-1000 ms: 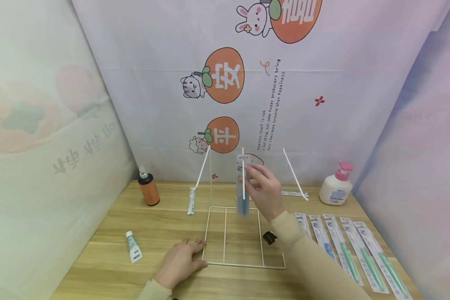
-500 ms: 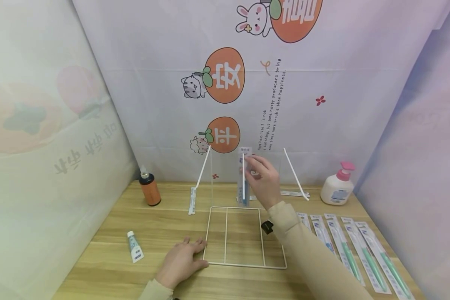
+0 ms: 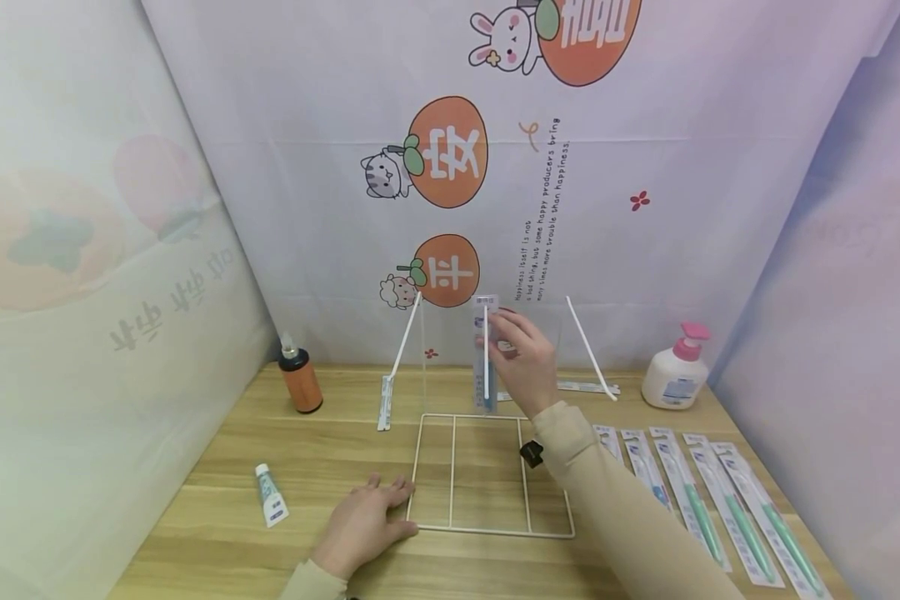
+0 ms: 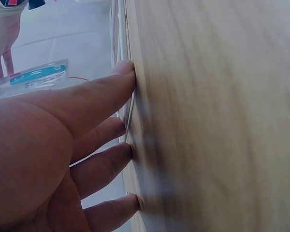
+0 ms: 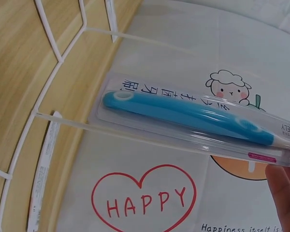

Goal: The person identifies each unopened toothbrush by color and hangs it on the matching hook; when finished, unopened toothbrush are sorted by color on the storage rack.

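A packaged toothbrush (image 3: pixel 485 358) is pinched upright by the right hand (image 3: pixel 523 362) at frame centre, against the rack's (image 3: pixel 495 475) middle prong. The left hand (image 3: pixel 363 525) is laid flat, fingers (image 4: pixel 104 94) straight, on the bench (image 3: pixel 330 450) at the rack's lower-left corner.

I'm sitting at a small staged booth, more a recording set than a lived-in room: printed cloth backdrops (image 3: pixel 495 167) with cartoon animals and orange fruit hang on three sides of my wooden tabletop (image 3: pixel 330 450). Bathroom goods are laid out like shop stock around a white wire display rack (image 3: pixel 487 475), with packaged toothbrushes (image 3: pixel 712 508) in a row at 3 o'clock and a pump soap bottle (image 3: pixel 675 371) at 2 o'clock.
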